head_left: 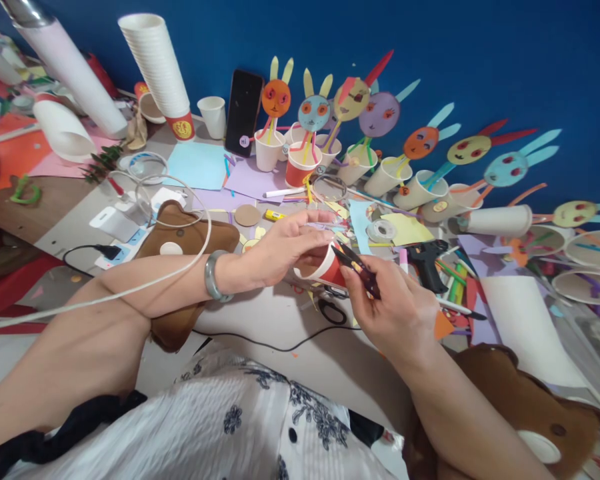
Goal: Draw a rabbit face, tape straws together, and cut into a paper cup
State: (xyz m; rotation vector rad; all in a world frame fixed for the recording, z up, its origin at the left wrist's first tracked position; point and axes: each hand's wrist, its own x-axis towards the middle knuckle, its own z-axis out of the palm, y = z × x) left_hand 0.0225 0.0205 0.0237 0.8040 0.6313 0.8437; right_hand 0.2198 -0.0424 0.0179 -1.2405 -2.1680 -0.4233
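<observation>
A red-and-white paper cup [333,268] lies tilted between my hands, its rim toward my left hand. My left hand [280,248], with a grey-green bangle on the wrist, grips the cup's upper edge, and its fingers partly hide it. In my right hand [395,303] is a dark pointed tool [363,268] with two narrow blade-like prongs, held against the cup; its exact kind is unclear. A black ring-shaped handle [333,311] shows on the table just below the cup.
Several cups carrying paper rabbit faces [314,113] line the blue wall. A stack of white cups [155,63], a phone [243,110] and a glue gun [427,263] stand or lie around. A white cable [207,247] crosses over my left arm; a power strip [125,247] sits at left.
</observation>
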